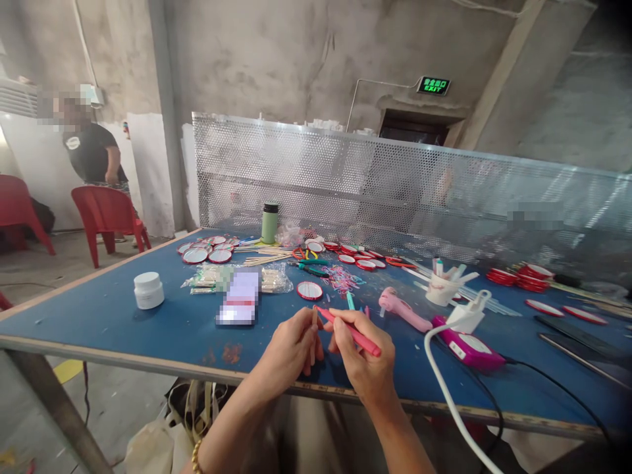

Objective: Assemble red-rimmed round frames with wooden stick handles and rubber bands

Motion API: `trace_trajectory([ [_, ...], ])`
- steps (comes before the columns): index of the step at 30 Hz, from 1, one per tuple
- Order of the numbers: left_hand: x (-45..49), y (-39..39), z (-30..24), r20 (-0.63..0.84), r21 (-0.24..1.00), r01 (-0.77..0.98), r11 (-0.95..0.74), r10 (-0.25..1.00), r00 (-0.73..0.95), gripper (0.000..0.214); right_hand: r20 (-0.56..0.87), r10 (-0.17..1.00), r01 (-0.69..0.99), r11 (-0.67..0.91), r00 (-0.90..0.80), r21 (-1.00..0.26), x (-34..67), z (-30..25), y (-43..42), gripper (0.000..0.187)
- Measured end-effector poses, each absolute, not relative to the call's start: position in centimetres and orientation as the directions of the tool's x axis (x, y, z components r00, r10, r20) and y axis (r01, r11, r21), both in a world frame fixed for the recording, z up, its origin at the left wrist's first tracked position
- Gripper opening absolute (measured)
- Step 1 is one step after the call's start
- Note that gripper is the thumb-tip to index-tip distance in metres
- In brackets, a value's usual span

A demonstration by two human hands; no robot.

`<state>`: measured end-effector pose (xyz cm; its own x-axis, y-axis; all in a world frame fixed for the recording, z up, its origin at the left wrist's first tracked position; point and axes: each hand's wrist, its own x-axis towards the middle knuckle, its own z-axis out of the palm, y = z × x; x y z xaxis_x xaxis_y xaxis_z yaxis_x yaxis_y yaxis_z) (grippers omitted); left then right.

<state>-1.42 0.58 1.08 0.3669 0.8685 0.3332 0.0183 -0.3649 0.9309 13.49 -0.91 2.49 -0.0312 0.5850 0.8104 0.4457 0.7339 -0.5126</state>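
Observation:
My left hand [291, 342] is closed around a thin wooden stick [315, 322] that stands roughly upright at the table's front edge. In my right hand [370, 368] is a pinkish-red pen [363, 339], slanted so that its tip meets or nearly meets the top of the stick; I cannot tell whether they touch. Just beyond my hands lies a round white disc with a red rim [309, 290]. A heap of small pink and blue pieces [345, 280] is to its right, near a pink glue gun [402, 309].
A phone [240, 299] leans on bagged sticks [276, 279], with a white jar [149, 290] farther left. Pliers [311, 266] and a green bottle [269, 222] lie beyond. At right are a cup of pens [441, 289], a magenta box [469, 347] and a white cable [444, 388].

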Motion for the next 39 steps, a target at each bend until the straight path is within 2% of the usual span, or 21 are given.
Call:
trace_trajectory([
  [16, -1.37, 0.39, 1.22, 0.334, 0.927, 0.039, -0.372, 0.87, 0.363, 0.024, 0.792, 0.61, 0.433, 0.715, -0.006, -0.548, 13.52, 2.43, -0.91, 0.016],
  [25, -1.34, 0.54, 1.11, 0.335, 0.928, 0.03, -0.37, 0.87, 0.362, 0.023, 0.801, 0.597, 0.447, 0.727, -0.037, -0.521, 13.39, 2.68, -1.03, 0.016],
  [30, -1.35, 0.59, 1.07, 0.343, 0.926, 0.027, -0.377, 0.867, 0.363, 0.022, 0.794, 0.608, 0.435, 0.714, 0.003, -0.548, 13.43, 2.64, -1.04, 0.016],
  [39, -1.24, 0.73, 0.84, 0.349, 0.922, 0.03, -0.385, 0.865, 0.361, 0.023, 0.807, 0.59, 0.467, 0.723, -0.032, -0.51, 13.34, 2.82, -0.98, 0.016],
])
